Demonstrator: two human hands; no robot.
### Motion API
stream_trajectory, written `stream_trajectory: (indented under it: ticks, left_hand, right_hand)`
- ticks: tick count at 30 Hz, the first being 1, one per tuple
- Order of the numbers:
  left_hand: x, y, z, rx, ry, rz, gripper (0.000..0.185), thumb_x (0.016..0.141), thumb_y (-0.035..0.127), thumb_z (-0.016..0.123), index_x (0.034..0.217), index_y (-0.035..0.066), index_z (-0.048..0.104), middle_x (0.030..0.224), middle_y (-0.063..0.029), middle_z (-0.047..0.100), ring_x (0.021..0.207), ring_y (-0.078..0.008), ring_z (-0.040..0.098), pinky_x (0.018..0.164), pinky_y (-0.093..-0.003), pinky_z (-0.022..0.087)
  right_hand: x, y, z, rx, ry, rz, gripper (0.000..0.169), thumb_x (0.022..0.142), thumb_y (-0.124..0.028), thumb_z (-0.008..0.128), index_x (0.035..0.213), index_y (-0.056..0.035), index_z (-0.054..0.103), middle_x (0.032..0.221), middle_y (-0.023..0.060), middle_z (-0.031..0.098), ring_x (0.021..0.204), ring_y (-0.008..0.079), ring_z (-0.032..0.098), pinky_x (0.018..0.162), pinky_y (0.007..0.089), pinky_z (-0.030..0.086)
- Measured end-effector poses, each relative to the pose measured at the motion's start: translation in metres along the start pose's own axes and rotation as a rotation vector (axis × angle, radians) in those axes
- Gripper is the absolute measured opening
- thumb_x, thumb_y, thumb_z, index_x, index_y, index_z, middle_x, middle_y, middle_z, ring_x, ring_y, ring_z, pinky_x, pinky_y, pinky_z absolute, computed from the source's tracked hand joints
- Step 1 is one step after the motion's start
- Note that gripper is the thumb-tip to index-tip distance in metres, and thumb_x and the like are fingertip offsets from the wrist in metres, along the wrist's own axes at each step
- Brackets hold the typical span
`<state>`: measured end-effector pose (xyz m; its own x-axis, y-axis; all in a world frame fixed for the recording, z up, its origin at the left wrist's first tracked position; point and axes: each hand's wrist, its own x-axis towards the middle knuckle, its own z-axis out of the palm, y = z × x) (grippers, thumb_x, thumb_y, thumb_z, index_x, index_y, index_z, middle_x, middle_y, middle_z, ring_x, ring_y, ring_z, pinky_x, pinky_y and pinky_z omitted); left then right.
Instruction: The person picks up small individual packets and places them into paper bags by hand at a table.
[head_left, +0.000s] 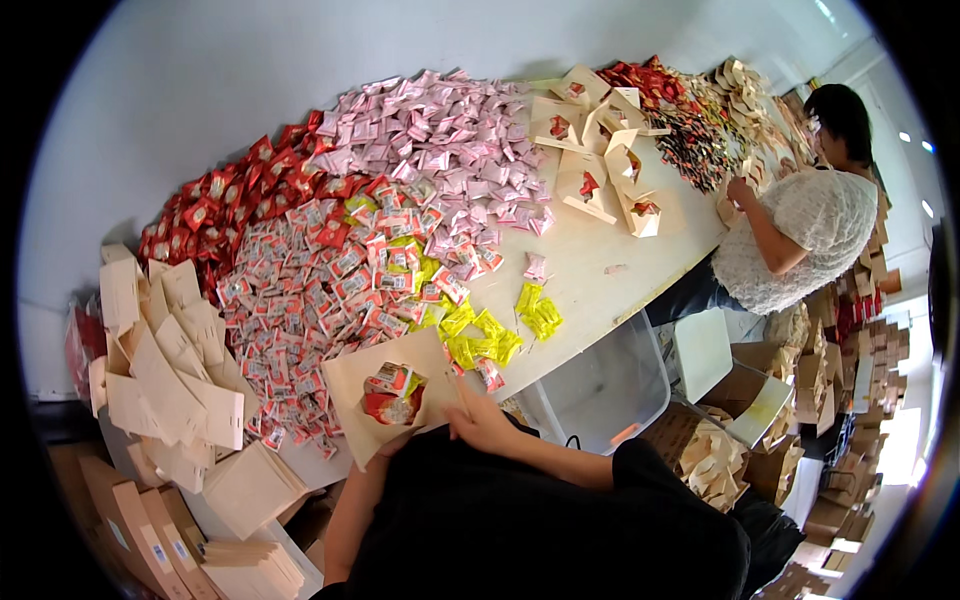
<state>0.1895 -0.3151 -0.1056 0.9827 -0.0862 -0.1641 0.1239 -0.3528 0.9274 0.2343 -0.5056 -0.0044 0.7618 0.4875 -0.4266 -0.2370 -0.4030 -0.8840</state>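
Note:
My left hand holds the lower edge of a cream paper box in front of my chest. Its fingers are mostly hidden behind the paper. My right hand grips the box's right side. Through the box's opening show a red packet, a white-and-red packet and a bit of yellow wrapper. Just beyond the box lie yellow packets and a large heap of white-and-red packets. Red packets and pale pink packets are piled behind these, against the wall.
Folded cream boxes are heaped at the left, with flat stacks below. Several filled boxes stand farther along the table. A seated person works at the right. A clear plastic bin sits beside the table edge.

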Motion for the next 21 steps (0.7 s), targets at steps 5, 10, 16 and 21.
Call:
stream_trajectory:
  ticks: [5,10,16,21]
  left_hand:
    - [0.022,0.054,-0.005,-1.403,-0.215,-0.284,0.061,0.083,0.036,0.056,0.133,0.010,0.031,0.132,-0.0113,0.041,0.121,-0.0264,0.040,0.100,-0.0429,0.035]
    - [0.020,0.059,-0.013,-1.425,-0.205,-0.279,0.052,0.091,0.037,0.042,0.136,0.015,0.028,0.131,-0.0140,0.041,0.115,-0.0311,0.046,0.095,-0.0512,0.037]
    - [-0.011,0.033,-0.033,-1.475,-0.040,-0.317,0.049,0.092,0.031,0.042,0.135,0.015,0.027,0.126,-0.0107,0.046,0.110,-0.0265,0.050,0.090,-0.0437,0.042]
    - [-0.036,0.005,-0.050,-1.475,0.086,-0.439,0.041,0.092,0.030,0.044,0.130,0.016,0.034,0.122,-0.0087,0.049,0.108,-0.0248,0.051,0.087,-0.0409,0.044]
  right_hand:
    - [0.016,0.073,-0.050,0.336,0.185,-0.062,0.032,0.091,-0.021,0.048,0.114,-0.0003,0.044,0.085,0.0083,0.061,0.061,0.0172,0.061,0.056,0.0274,0.049]
    - [0.014,0.140,-0.157,0.849,0.825,-0.021,0.021,0.092,-0.020,0.045,0.108,-0.0056,0.045,0.071,0.0038,0.052,0.054,0.0150,0.054,0.051,0.0276,0.047]
    - [0.032,0.214,-0.248,0.988,1.196,0.192,0.023,0.091,-0.017,0.045,0.114,-0.0125,0.040,0.067,0.0026,0.047,0.052,0.0158,0.050,0.049,0.0264,0.044]
    - [0.042,0.323,-0.346,1.222,0.937,-0.160,0.018,0.083,-0.012,0.050,0.099,-0.0051,0.053,0.082,0.0052,0.055,0.074,0.0186,0.053,0.066,0.0322,0.047]
